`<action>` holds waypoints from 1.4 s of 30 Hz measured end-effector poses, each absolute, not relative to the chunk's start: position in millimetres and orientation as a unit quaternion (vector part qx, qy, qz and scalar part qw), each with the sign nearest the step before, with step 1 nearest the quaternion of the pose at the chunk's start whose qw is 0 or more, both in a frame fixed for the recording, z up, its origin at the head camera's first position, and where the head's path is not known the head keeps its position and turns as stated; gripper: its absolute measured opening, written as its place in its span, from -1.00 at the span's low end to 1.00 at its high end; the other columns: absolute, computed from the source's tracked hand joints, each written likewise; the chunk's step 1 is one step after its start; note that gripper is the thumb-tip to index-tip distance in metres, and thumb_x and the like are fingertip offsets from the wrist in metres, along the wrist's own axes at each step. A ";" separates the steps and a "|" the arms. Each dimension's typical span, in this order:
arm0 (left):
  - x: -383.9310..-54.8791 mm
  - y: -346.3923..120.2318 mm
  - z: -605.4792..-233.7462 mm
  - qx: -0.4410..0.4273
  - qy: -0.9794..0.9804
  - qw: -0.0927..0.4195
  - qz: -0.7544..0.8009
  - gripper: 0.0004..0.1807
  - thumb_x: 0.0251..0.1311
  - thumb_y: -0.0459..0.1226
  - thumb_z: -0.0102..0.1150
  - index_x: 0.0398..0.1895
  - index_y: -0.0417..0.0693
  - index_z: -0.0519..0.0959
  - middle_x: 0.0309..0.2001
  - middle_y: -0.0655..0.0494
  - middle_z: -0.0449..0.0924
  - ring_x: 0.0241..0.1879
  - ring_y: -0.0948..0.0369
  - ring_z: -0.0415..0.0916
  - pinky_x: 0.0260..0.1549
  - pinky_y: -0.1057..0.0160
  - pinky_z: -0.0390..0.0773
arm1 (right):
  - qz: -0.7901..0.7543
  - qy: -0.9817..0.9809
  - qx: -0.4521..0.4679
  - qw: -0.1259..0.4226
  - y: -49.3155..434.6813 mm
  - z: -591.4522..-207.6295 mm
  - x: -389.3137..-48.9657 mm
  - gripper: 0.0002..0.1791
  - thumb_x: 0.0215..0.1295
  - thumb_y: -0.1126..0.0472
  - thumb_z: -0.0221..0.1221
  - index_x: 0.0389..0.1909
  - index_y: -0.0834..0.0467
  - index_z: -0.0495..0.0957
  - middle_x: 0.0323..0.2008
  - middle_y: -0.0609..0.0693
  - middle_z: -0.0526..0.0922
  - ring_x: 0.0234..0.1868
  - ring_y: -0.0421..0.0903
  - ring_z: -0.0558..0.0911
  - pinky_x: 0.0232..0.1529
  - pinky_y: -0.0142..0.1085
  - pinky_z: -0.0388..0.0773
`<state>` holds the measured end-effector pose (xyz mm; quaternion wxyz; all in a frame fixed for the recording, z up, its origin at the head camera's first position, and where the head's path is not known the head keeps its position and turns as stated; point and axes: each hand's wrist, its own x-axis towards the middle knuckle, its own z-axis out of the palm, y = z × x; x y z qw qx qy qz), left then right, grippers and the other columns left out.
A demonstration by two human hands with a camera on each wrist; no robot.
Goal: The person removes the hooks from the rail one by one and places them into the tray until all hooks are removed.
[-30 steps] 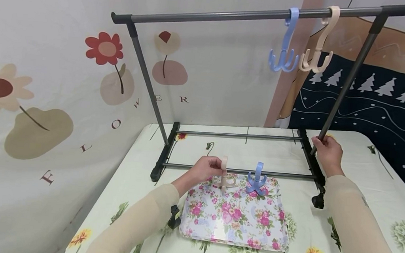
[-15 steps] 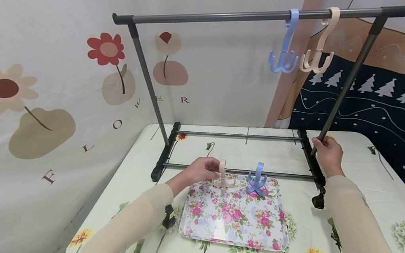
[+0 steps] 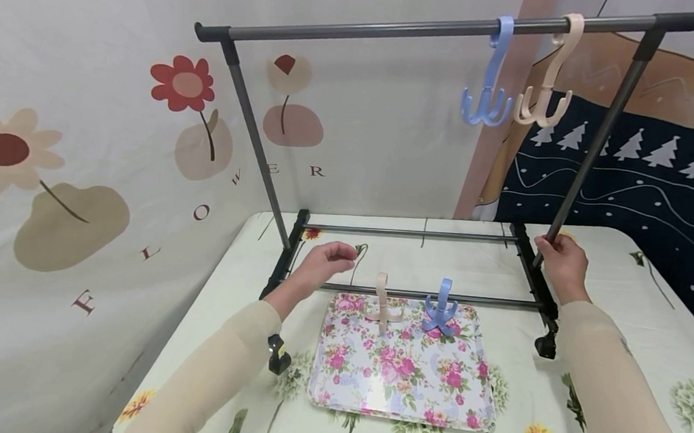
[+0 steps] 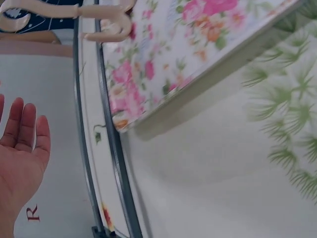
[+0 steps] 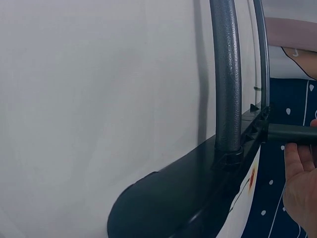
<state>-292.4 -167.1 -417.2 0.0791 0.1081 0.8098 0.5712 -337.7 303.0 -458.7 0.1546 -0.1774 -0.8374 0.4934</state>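
My left hand [image 3: 318,266] is in the air over the rack's base, fingers relaxed and holding nothing. In the left wrist view, its fingers [image 4: 22,129] show apart from the beige hook [image 4: 106,20]. That beige four-pronged hook [image 3: 382,301] stands upright on a floral-patterned rectangular slab [image 3: 401,377], left of a similar blue hook [image 3: 440,313]. My right hand [image 3: 563,266] grips the low end of the grey rack's right post [image 3: 594,137]; the right wrist view shows fingers [image 5: 293,161] against that tube. Another blue hook [image 3: 488,85] and another beige hook [image 3: 548,76] hang from the top bar [image 3: 361,32].
The rack's black right foot [image 3: 532,278] and left foot [image 3: 285,259] sit on a table with a flower-print cloth [image 3: 633,395]. Two thin rods join the feet, the front rod [image 3: 493,301] just behind the slab. Printed fabric [image 3: 123,22] hangs behind.
My left hand has let go of the beige hook and moved up and left, leaving it standing on the slab. My right hand keeps its grip on the post.
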 end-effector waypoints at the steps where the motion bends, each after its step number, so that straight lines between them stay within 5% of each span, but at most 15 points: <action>1: -293.5 -169.6 -413.4 0.105 0.807 0.071 0.576 -0.73 0.34 -0.33 0.20 0.06 -0.20 0.56 0.07 -0.20 0.57 0.03 0.09 0.54 0.12 0.03 0.47 | 0.492 -0.838 -0.177 0.153 303.3 -458.5 -337.9 -0.43 0.42 -0.22 0.08 0.03 0.23 0.53 -0.13 0.02 0.60 -0.12 -0.01 0.41 -0.27 -0.14 0.38; 8: -302.7 -189.9 -393.9 0.070 0.798 0.018 0.598 -0.65 0.40 -0.18 0.17 0.14 -0.16 0.53 0.04 -0.02 0.56 0.10 0.04 0.48 0.12 0.10 0.47 | 0.469 -0.852 -0.164 0.167 327.6 -499.8 -368.1 -0.30 0.36 -0.38 -0.02 0.09 0.16 0.52 -0.05 0.00 0.59 -0.09 -0.07 0.42 -0.12 -0.18 0.34; 15: -309.9 -211.0 -385.5 0.016 0.778 -0.051 0.626 -0.51 0.40 -0.06 0.16 0.24 -0.17 0.46 0.12 -0.11 0.51 0.17 -0.03 0.43 0.15 0.12 0.44 | 0.469 -0.851 -0.159 0.174 336.7 -519.5 -381.2 -0.23 0.32 -0.45 -0.07 0.11 0.15 0.49 0.01 0.07 0.57 -0.03 0.00 0.43 -0.03 -0.08 0.35; 28: -329.2 -255.1 -390.8 -0.100 0.753 -0.195 0.620 -0.51 0.33 -0.03 0.23 0.17 -0.14 0.50 -0.04 0.11 0.50 -0.03 0.22 0.42 0.09 0.16 0.44 | 0.480 -0.844 -0.159 0.178 332.5 -516.5 -378.4 -0.26 0.35 -0.41 -0.05 0.12 0.16 0.49 0.04 0.09 0.56 0.02 0.03 0.43 0.06 -0.01 0.36; 42: -355.0 -260.9 -371.3 -0.152 0.740 -0.221 0.617 -0.49 0.31 -0.08 0.27 0.27 -0.02 0.46 0.16 0.01 0.48 0.15 0.14 0.42 0.15 0.16 0.40 | 0.482 -0.849 -0.153 0.154 333.9 -510.5 -376.5 -0.27 0.40 -0.36 -0.05 0.21 0.18 0.47 0.14 0.12 0.54 0.11 0.08 0.43 0.19 0.08 0.34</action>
